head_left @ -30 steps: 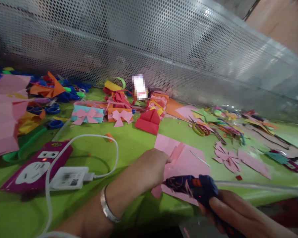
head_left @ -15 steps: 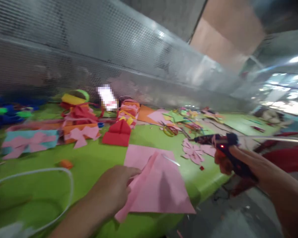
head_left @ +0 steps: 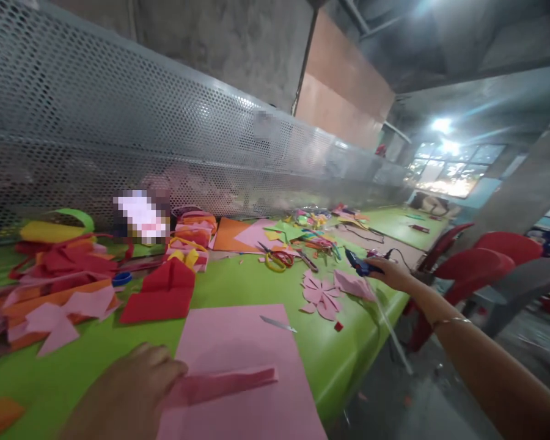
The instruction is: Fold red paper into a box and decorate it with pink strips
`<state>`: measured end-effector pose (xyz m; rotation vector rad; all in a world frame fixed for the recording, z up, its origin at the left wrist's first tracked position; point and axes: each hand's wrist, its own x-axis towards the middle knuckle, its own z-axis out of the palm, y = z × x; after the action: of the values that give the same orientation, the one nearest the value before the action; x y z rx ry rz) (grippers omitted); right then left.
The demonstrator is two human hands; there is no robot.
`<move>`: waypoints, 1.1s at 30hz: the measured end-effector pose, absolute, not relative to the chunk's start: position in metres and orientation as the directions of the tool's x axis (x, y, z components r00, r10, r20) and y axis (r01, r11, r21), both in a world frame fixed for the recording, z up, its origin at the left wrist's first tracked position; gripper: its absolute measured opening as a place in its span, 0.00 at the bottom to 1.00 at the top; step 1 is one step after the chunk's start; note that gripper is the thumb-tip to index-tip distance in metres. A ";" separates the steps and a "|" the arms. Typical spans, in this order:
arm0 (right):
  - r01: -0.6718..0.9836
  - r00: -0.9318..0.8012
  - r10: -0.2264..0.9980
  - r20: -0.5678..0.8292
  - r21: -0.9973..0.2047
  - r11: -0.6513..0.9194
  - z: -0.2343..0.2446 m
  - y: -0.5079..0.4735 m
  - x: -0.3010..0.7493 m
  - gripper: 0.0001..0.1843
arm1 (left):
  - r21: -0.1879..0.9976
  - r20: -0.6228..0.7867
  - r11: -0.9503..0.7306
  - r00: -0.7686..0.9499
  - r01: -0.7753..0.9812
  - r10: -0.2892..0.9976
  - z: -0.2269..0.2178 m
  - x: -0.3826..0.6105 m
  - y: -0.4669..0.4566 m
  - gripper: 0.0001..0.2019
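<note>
My left hand (head_left: 131,382) is closed on one end of a folded pink paper strip (head_left: 233,382), low in the view. The strip lies over a large pink sheet (head_left: 242,327). A narrow metal blade (head_left: 278,323) rests on the sheet's far part. Farther right, my right hand (head_left: 393,274) is wrapped round a dark blue glue gun (head_left: 361,265), its nozzle pointing up and to the left. A white glue stick trails down from the gun. Below the gun lie a pink paper flower (head_left: 321,296) and a pink folded piece (head_left: 354,284).
Red paper envelope (head_left: 160,293), paper bows (head_left: 64,315) and scissors (head_left: 277,260) lie on the green table (head_left: 229,281). A blurred bright screen (head_left: 142,215) stands by the perforated metal panel (head_left: 201,146). Red chairs (head_left: 476,263) stand at the right.
My right hand has carried the glue gun away, farther over the table. The paper strip in my left hand has turned from slanting to nearly level. The view has shifted to the right.
</note>
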<state>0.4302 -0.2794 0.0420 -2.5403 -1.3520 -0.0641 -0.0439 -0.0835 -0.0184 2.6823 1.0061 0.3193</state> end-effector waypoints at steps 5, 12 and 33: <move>0.846 0.527 0.838 0.140 -0.187 -0.500 0.029 -0.238 0.411 0.16 | 0.299 -0.074 -0.712 0.759 0.635 0.646 0.013 -0.035 -0.104 0.14; 0.882 -0.184 0.980 0.072 -0.429 0.197 0.033 -0.211 0.237 0.21 | 0.265 -0.139 -0.686 0.731 0.678 0.668 0.031 -0.032 -0.111 0.17; 0.913 -0.331 0.930 0.161 -0.196 0.359 0.031 -0.129 0.143 0.09 | 0.213 0.096 -0.521 0.513 0.827 0.853 0.036 -0.051 -0.102 0.08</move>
<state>0.1435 -0.1288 0.0307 -1.6486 -2.3781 0.1020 -0.0509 -0.1019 0.0360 2.6083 1.4575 0.2850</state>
